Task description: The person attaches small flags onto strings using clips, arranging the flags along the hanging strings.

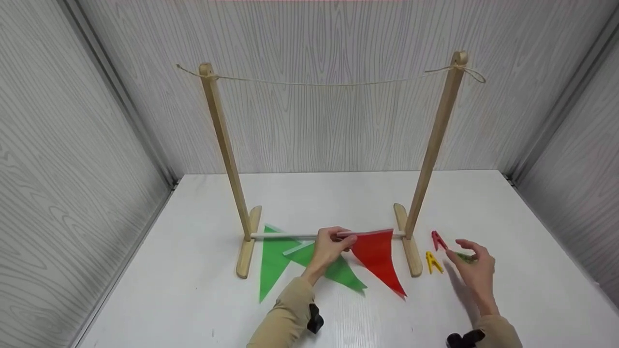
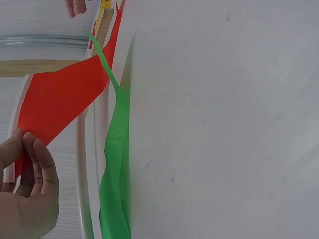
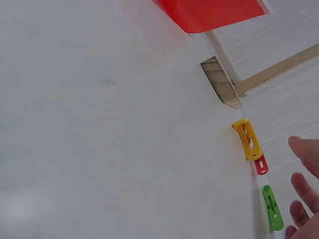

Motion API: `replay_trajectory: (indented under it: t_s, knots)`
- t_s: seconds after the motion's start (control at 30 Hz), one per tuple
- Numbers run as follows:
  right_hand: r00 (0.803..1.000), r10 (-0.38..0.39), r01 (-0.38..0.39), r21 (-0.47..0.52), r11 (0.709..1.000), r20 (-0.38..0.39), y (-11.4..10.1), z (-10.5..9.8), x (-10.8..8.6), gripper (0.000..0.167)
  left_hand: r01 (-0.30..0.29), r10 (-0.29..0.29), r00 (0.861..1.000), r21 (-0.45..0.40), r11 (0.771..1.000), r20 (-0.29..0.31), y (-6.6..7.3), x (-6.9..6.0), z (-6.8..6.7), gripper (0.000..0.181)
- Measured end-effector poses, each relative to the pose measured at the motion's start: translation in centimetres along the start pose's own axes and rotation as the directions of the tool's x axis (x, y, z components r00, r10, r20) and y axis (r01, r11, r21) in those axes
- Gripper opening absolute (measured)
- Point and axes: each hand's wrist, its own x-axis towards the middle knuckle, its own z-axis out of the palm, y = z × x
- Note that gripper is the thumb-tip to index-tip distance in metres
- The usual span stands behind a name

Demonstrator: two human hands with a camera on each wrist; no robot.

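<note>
My left hand [image 1: 330,250] pinches a red pennant flag [image 1: 379,253] by its white top strip, between thumb and fingers. The flag hangs pointing down and right. Below and left of that hand two green pennants [image 1: 274,263] overlap on the table, one partly hidden by the hand. At the right, my right hand [image 1: 476,274] hovers with thumb and fingers apart over a green clothespin [image 3: 272,208]; the right wrist view shows a gap between them. A yellow clothespin [image 1: 433,262] and a red clothespin [image 1: 437,240] lie left of the right hand.
A wooden stand has a left post [image 1: 223,145], a right post [image 1: 435,140] and feet joined by a low white rod [image 1: 280,235]. A twine string [image 1: 333,85] is tied between the post tops. Grey panels [image 1: 319,125] enclose the white table [image 1: 193,241].
</note>
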Motion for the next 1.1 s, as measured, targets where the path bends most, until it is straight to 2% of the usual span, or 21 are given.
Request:
replay_trajectory:
  t_s: [0.13,0.23,0.3,0.4,0.6,0.7,0.93,1.1]
  knots:
    - [0.994,0.107,-0.106,-0.063,0.992,0.011,0.6,-0.4,0.1,0.055,0.006,-0.006,1.0,0.009,1.0,-0.021,0.0,0.1,-0.1,0.019]
    - [0.976,0.209,-0.205,-0.08,0.976,0.054,0.9,-0.6,0.4,0.067,0.0,0.0,1.0,0.011,1.0,-0.031,0.0,0.3,-0.1,0.02]
    - [0.965,0.249,-0.24,-0.105,0.965,0.082,1.0,-0.8,0.6,0.072,-0.008,0.009,0.999,0.008,1.0,-0.034,0.0,0.3,-0.1,0.02]
    - [0.957,0.263,-0.247,-0.136,0.959,0.119,1.1,-1.3,1.0,0.072,-0.015,0.015,0.999,0.01,1.0,-0.033,0.1,0.3,-0.2,0.02]
    - [0.94,0.25,-0.211,-0.183,0.96,0.23,1.4,-2.4,1.7,0.068,-0.009,0.009,0.999,0.02,1.0,-0.031,0.3,0.0,-0.3,0.02]
    - [0.944,0.212,-0.159,-0.214,0.964,0.253,1.5,-2.7,1.9,0.06,-0.005,0.006,1.0,0.037,0.999,-0.029,0.2,0.1,-0.3,0.02]
    - [0.975,0.113,-0.06,-0.26,0.964,0.194,1.8,-2.4,1.9,0.042,0.003,-0.002,1.0,0.051,0.999,-0.021,0.0,0.2,-0.3,0.021]
    - [0.981,0.095,-0.051,-0.248,0.967,0.169,1.8,-2.2,1.6,0.04,-0.018,0.018,1.0,0.025,1.0,-0.014,0.0,0.2,-0.5,0.019]
